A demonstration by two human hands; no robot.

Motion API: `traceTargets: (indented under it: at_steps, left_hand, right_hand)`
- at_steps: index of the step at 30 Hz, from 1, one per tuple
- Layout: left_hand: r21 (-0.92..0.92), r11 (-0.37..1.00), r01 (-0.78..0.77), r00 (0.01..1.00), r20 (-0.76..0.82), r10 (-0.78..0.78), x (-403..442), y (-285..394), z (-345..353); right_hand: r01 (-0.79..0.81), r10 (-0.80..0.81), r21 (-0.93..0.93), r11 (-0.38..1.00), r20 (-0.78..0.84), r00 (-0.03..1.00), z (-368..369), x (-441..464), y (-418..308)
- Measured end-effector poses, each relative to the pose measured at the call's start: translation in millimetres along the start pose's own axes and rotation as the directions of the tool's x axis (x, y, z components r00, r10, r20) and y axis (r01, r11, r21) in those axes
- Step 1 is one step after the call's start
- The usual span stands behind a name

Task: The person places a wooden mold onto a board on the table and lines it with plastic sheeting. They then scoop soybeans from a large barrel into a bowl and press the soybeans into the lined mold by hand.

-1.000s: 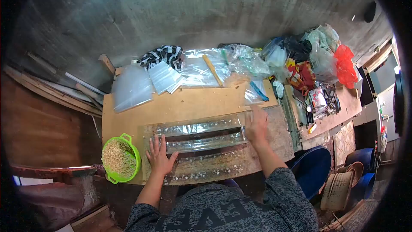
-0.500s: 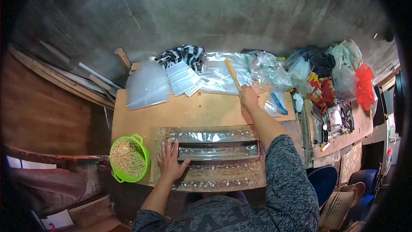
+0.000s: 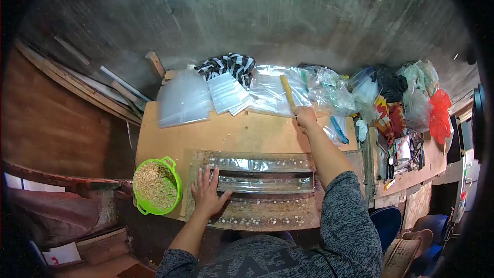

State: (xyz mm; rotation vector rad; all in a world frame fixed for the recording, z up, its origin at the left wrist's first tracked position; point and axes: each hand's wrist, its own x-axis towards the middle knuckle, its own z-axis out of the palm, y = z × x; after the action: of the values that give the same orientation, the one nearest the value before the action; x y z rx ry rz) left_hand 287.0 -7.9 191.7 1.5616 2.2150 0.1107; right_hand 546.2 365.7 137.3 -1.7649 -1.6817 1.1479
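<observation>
My left hand [image 3: 207, 195] lies flat with spread fingers on the left end of a long wooden mould [image 3: 272, 211]. Clear plastic [image 3: 257, 164] lines the mould around a dark slot. At the back of the table my right hand [image 3: 305, 117] is closed around the near end of a yellowish stick [image 3: 286, 90], which slants up and to the left over clear plastic sheets [image 3: 265, 90]. Left of the mould, a green basket [image 3: 178, 180] holds pale, chopped pieces [image 3: 153, 183].
Clear sheets [image 3: 182, 98] and white bags [image 3: 226, 92] lie at the back left, beside a checked cloth [image 3: 231, 64]. A blue tool [image 3: 339, 129] is right of my right hand. Plastic bags, one red [image 3: 440, 116], and blue containers [image 3: 386, 222] stand farther right.
My right hand has moved from the mould's right end to the back of the table and closed on the stick. My left hand has stayed on the mould. The whole view has shifted.
</observation>
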Motion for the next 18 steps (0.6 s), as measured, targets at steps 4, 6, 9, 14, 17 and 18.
traceTargets:
  at_steps: [4,6,9,14,17,18]
  left_hand:
    - [-0.002,1.0,0.013,1.0,0.023,-0.013,0.3,1.6,-1.4]
    - [-0.006,1.0,0.002,1.0,0.013,-0.002,-0.4,1.3,-1.7]
    - [0.011,1.0,-0.01,1.0,0.001,0.01,-2.7,-1.0,1.4]
    - [0.021,1.0,-0.014,0.999,-0.032,0.015,-1.2,0.1,2.1]
    - [0.039,0.999,-0.034,0.998,-0.054,0.036,-1.6,-0.8,4.0]
    - [0.028,0.999,-0.027,0.998,-0.051,0.029,-1.5,-0.2,3.4]
  right_hand:
    - [-0.316,0.239,0.484,0.816,0.215,0.947,-23.2,-23.7,-8.4]
    - [-0.312,0.163,0.612,0.727,0.288,0.944,-39.0,-47.4,-6.7]
    - [-0.235,0.122,0.548,0.803,0.235,0.964,-68.1,-119.1,-29.4]
    - [-0.184,0.062,0.391,0.902,0.305,0.95,-72.9,-252.5,-4.7]
    - [-0.079,-0.011,0.265,0.961,0.321,0.947,-47.7,-323.1,42.6]
    - [-0.08,-0.009,0.27,0.959,0.315,0.949,-45.2,-336.8,44.2]
